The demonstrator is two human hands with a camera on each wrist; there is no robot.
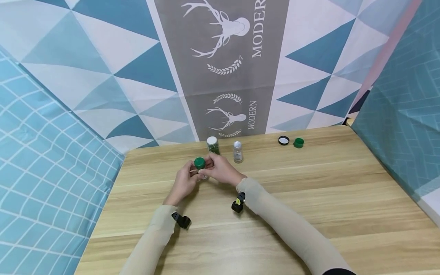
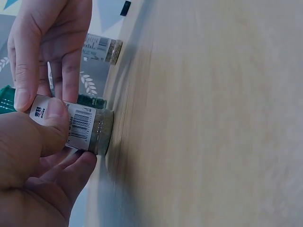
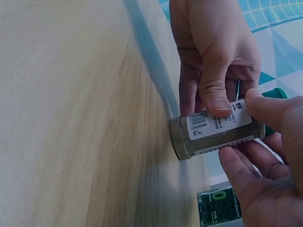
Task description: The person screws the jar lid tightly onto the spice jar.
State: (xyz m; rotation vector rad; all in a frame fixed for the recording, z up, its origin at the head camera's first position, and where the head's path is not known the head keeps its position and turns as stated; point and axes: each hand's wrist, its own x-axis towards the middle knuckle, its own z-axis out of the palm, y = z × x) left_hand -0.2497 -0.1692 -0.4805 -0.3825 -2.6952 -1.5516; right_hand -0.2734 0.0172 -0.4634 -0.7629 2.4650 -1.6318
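Note:
A spice jar (image 3: 218, 127) with a green cap (image 1: 199, 163), a white barcode label and brownish contents is upright between both hands, its base at or close to the tabletop. My left hand (image 1: 183, 183) holds the jar's body from the left, thumb across the label. From the right, my right hand (image 1: 223, 168) grips it higher up, thumb near the cap, as the right wrist view shows. The cap looks seated on the jar. Just behind it stands a white-lidded jar (image 1: 212, 144) of green contents, partly covered by my right hand.
A small clear jar with a pale top (image 1: 238, 152) stands right of the hands. Farther right, a black lid (image 1: 283, 140) and a green cap (image 1: 298, 143) lie near the back edge of the wooden table (image 1: 309, 198). Patterned cloth hangs behind.

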